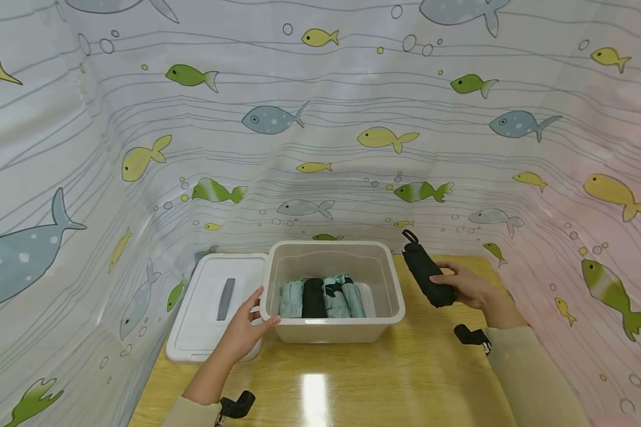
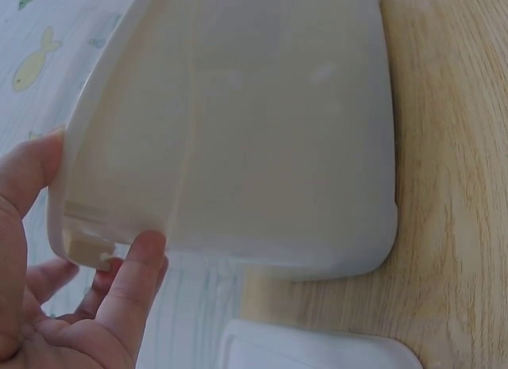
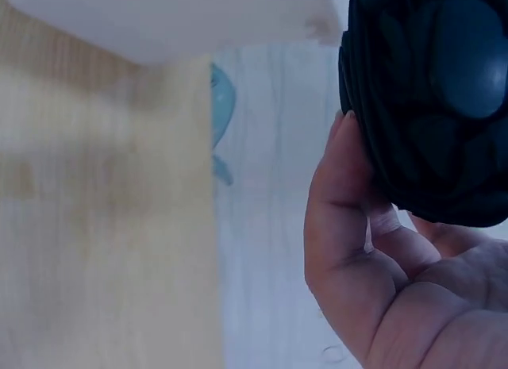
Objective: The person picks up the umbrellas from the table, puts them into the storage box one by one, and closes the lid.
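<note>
A compact black folding umbrella [image 1: 426,274] with a wrist loop at its far end is held in my right hand [image 1: 469,286], to the right of a cream plastic storage box [image 1: 328,333]. In the right wrist view the umbrella's rounded handle end [image 3: 472,59] faces the camera, with thumb and fingers around its sides. My left hand [image 1: 243,326] grips the box at its near left corner, thumb on the rim and fingers at the outer wall. Inside the box, several rolled bundles stand side by side: pale green ones [image 1: 291,299], some black-patterned, and a black one [image 1: 313,298].
The white lid [image 1: 203,320] with a grey handle lies left of the box, partly under its edge. All stands on a light wooden table [image 1: 342,379]. A fish-printed curtain [image 1: 331,136] encloses the back and both sides.
</note>
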Demonstrator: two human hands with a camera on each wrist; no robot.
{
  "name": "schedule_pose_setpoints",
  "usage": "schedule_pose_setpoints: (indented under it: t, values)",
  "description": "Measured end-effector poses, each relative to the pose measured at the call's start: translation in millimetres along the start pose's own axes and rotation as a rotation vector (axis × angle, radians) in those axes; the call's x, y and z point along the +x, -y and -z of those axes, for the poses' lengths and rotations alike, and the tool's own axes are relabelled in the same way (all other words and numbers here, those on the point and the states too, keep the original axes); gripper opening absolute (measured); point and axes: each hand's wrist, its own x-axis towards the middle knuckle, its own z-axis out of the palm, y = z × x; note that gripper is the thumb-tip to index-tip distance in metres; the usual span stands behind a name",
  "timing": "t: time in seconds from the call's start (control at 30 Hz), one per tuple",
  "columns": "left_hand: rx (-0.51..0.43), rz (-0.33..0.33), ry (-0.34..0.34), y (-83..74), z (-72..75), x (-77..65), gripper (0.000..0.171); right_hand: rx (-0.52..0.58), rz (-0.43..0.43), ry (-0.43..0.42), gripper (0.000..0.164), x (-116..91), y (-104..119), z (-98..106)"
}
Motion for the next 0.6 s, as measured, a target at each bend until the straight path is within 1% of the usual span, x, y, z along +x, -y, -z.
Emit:
schedule_pose_setpoints:
  t: [0.07,0.2,0.43,0.53,0.6]
  values:
    - [-0.001,0.000,-0.001,-0.4,-0.2,0.0,0.092,-0.024,0.015,0.035,0.077,-2,9,-4]
    - [0.000,-0.001,0.000,-1.6,0.0,-0.4,0.091,-0.073,0.024,0.079,0.079,-4,25,-11]
    - [0.010,0.000,-0.001,-1.9,-0.2,-1.2,0.090,-0.197,0.012,0.115,0.078,1,42,-19]
    - [0.015,0.000,-0.005,-1.3,-0.2,-1.1,0.091,-0.214,0.005,0.135,0.079,5,49,-25]
    - [0.015,0.000,-0.008,-0.9,-0.2,-0.9,0.091,-0.206,-0.003,0.149,0.080,8,53,-29]
